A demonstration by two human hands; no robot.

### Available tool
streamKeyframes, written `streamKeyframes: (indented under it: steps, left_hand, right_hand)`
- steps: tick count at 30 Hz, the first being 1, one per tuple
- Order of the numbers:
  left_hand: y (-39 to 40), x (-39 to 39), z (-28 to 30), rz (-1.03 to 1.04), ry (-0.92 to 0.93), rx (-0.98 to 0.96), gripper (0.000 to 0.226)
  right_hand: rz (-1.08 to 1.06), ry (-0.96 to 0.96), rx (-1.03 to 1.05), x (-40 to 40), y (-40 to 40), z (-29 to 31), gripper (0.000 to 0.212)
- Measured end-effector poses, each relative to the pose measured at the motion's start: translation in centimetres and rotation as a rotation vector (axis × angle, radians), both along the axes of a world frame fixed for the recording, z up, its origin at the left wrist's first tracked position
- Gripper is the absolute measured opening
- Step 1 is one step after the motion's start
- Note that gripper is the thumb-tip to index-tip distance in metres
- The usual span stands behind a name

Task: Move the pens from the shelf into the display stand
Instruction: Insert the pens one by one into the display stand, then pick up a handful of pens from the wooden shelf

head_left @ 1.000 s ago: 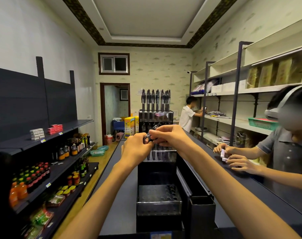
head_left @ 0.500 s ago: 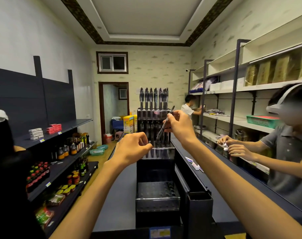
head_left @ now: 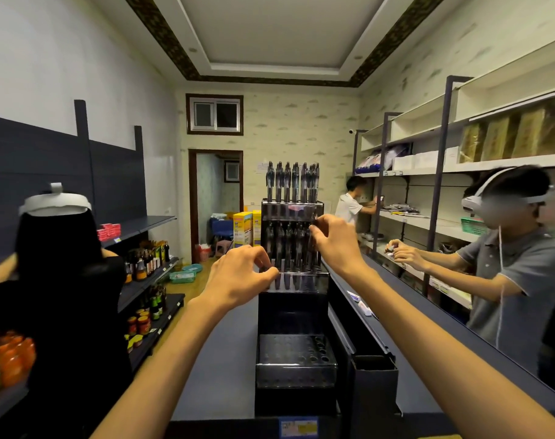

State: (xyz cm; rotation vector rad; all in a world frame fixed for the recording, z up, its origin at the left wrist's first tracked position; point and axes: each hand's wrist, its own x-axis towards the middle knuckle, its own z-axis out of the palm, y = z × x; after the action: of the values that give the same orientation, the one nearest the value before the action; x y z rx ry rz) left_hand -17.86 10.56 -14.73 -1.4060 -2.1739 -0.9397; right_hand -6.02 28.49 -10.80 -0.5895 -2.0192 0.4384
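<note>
A tiered black display stand stands on the grey shelf straight ahead. Its top tier holds a row of upright dark pens and its middle tier holds several more pens. Most holes in the bottom tier show empty. My right hand pinches a dark pen at the right end of the middle tier. My left hand hovers at that tier's front left corner with fingers curled, thumb and fingertips pinched on a small dark piece.
A black open box stands right of the stand. One person in a grey shirt works at the right shelf, another in black stands close on my left, a third far back. Bottles fill the left shelves.
My right hand has brought the pen down from beside the top tier to the right end of the middle tier. My left hand has drifted right, up to the stand's edge.
</note>
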Motion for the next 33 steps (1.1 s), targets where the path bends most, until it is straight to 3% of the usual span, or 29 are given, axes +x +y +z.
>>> streamKeyframes:
  steps: [7,20,24,33]
  left_hand:
    - [-0.2,-0.1,-0.1,-0.008,-0.012,-0.009,0.022]
    - [0.6,1.4,0.3,-0.203,-0.057,0.078,0.032]
    - [1.9,3.5,0.4,-0.313,-0.043,0.092,0.04]
    - [6.6,11.8,-0.5,-0.575,-0.019,-0.008,0.028]
  right_hand:
    - [-0.058,-0.249,-0.009,-0.3,0.5,-1.3,0.027]
    - [-0.163,-0.336,0.035,3.4,-1.8,-1.7,0.021]
    - [-0.224,-0.342,0.044,6.7,-2.7,-1.8,0.02]
    - [-0.43,-0.353,0.004,18.6,-3.8,-3.0,0.017]
